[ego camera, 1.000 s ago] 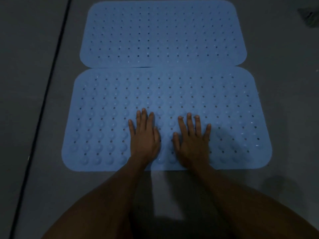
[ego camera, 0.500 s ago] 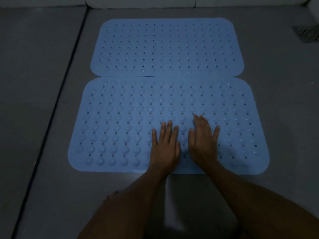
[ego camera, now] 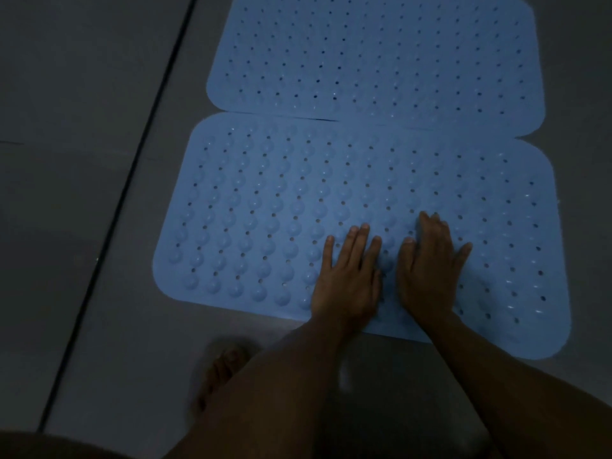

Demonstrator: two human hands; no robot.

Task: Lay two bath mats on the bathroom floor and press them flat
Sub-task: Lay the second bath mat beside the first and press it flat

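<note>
Two light blue rubber bath mats with rows of holes and round bumps lie on the grey floor. The near mat [ego camera: 265, 207] meets the far mat [ego camera: 374, 54] along their long edges. My left hand [ego camera: 347, 279] rests palm down on the near mat close to its front edge, fingers stretched and slightly apart. My right hand [ego camera: 427, 270] lies flat beside it, a little farther forward. Neither hand holds anything.
The floor is made of large grey tiles [ego camera: 82, 193] with a dark grout line [ego camera: 132, 180] running diagonally left of the mats. My bare foot [ego camera: 222, 369] stands on the floor just in front of the near mat.
Both hands have slid to the right along the near mat's front part, staying flat on it. The camera has shifted left and down, so my foot is in view.
</note>
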